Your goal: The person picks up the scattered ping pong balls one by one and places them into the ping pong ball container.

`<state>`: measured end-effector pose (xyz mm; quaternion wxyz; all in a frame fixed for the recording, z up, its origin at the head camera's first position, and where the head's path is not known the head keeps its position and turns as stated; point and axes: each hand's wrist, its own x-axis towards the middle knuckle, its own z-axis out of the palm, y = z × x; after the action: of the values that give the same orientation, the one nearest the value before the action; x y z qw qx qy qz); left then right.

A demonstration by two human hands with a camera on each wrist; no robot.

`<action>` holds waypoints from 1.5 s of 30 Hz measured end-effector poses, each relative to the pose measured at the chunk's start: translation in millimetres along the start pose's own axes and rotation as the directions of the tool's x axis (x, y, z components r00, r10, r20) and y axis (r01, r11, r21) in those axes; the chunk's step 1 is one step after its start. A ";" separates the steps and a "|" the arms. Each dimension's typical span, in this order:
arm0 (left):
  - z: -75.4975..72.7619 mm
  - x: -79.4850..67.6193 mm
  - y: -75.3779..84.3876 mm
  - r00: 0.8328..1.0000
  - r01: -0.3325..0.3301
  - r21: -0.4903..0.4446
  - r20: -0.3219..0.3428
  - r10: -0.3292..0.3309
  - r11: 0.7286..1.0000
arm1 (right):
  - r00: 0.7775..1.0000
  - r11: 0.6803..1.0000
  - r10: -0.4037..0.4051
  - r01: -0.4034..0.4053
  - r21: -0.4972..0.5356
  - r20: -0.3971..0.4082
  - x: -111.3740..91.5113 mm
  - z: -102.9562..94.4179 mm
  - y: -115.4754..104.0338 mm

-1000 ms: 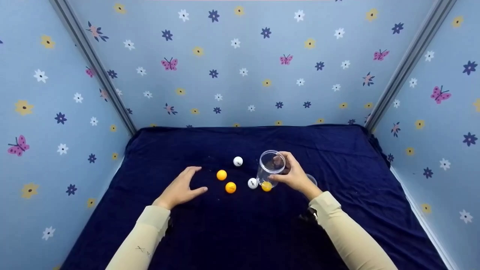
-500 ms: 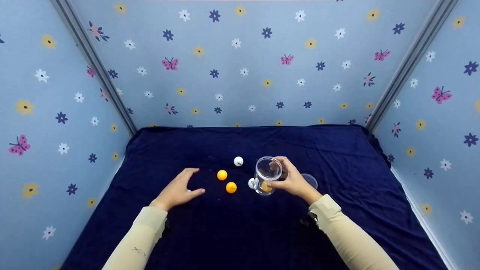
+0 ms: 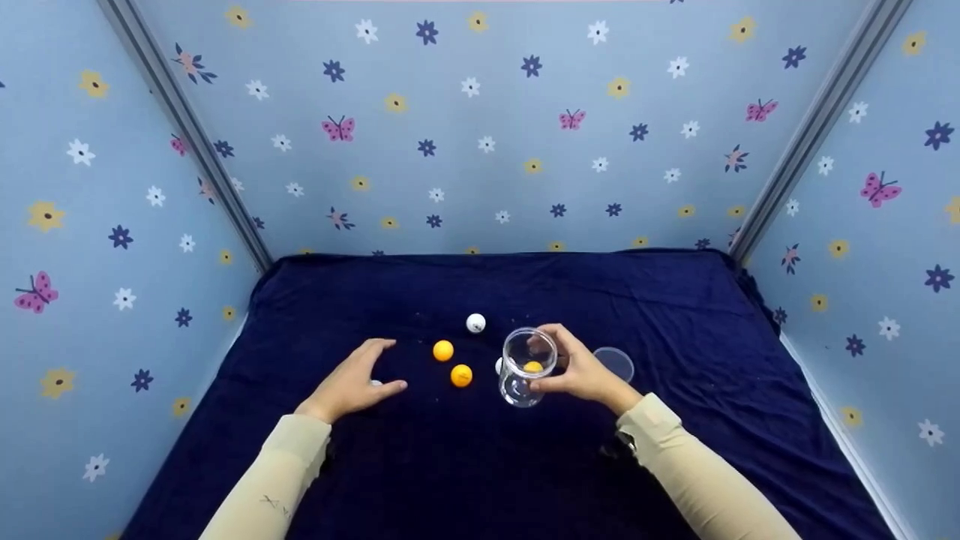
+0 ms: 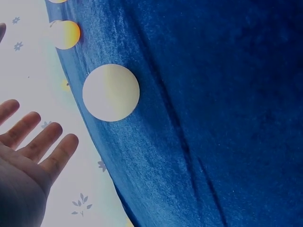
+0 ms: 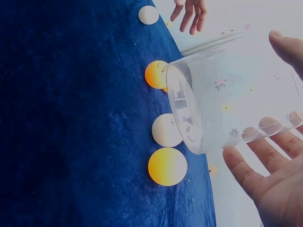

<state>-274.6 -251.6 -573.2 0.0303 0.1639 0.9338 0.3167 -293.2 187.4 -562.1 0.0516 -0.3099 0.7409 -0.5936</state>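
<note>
My right hand (image 3: 574,371) holds a clear plastic jar (image 3: 517,390) by its side, mouth up. The jar's base hangs close over the cloth in the right wrist view, and no ball shows inside. An orange ping-pong ball (image 5: 168,166) and a white ping-pong ball (image 5: 165,130) lie just beyond it, overlapped by it in the head view. My left hand (image 3: 349,382) hovers palm inward, fingers extended, holding nothing. Partly hidden under it is a white ball (image 4: 111,92). Between the hands lie two orange balls (image 3: 461,375) and, farther back, another white ball (image 3: 475,323).
A clear round lid (image 3: 616,364) lies flat on the cloth, beside my right wrist. Dark blue cloth (image 3: 465,465) covers the table. Flower-patterned walls (image 3: 480,127) stand behind and on both sides.
My right hand has brought the jar toward me and slightly left, uncovering more of the lid. My left hand has drifted slightly left. The balls stay in place.
</note>
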 end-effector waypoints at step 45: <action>-3.0 -15.4 -20.8 0.997 0.024 0.047 0.068 -0.027 0.999 | 0.974 0.998 0.032 -0.044 0.049 0.226 -26.7 26.2 12.4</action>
<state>-266.5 -273.9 -584.0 0.0627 0.1634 0.9412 0.2889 -265.0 180.3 -588.7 0.1547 -0.3592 0.7200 -0.5733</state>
